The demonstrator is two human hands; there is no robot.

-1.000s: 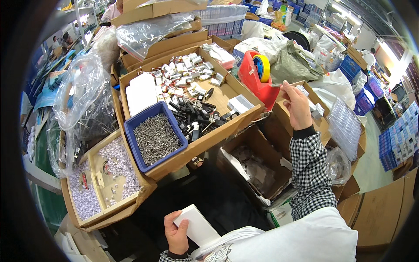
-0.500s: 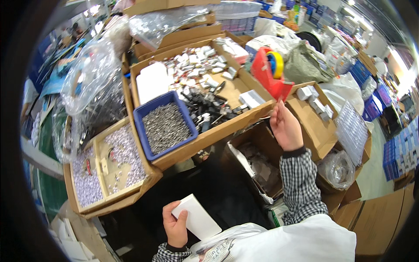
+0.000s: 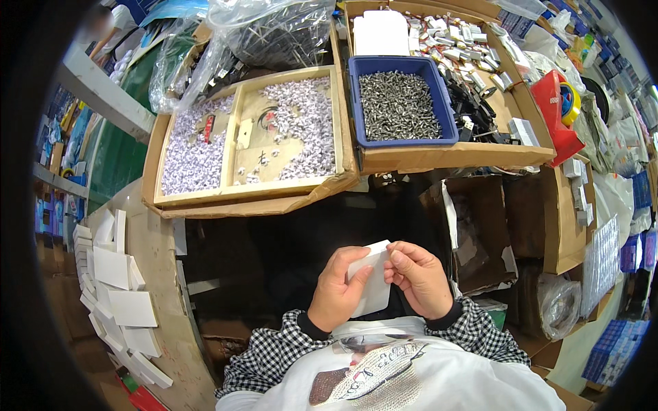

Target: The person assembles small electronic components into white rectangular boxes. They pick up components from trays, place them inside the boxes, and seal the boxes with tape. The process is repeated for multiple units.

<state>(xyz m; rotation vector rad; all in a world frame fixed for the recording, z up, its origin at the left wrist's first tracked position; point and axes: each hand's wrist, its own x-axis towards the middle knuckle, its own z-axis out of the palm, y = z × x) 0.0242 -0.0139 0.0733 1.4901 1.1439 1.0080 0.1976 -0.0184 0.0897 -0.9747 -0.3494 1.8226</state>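
In front of my chest, my left hand [image 3: 340,284] is closed round a flat white box [image 3: 374,293], thumb on its face. My right hand [image 3: 419,279] is at the box's upper right corner, its thumb and index finger pinched together. Whatever sits in that pinch is too small to make out. A red tape dispenser [image 3: 550,116] with a yellow-rimmed roll [image 3: 570,104] stands on the right, beside the parts carton.
Ahead lie a wooden tray [image 3: 228,190] of small white pieces and a blue bin [image 3: 408,142] of metal parts. Several white boxes [image 3: 133,308] are stacked on the left table [image 3: 171,342]. An open carton [image 3: 480,270] stands right of my hands.
My right hand has come from the tape dispenser down to the box. The left hand has kept the box, now held more upright. The view has swung left.
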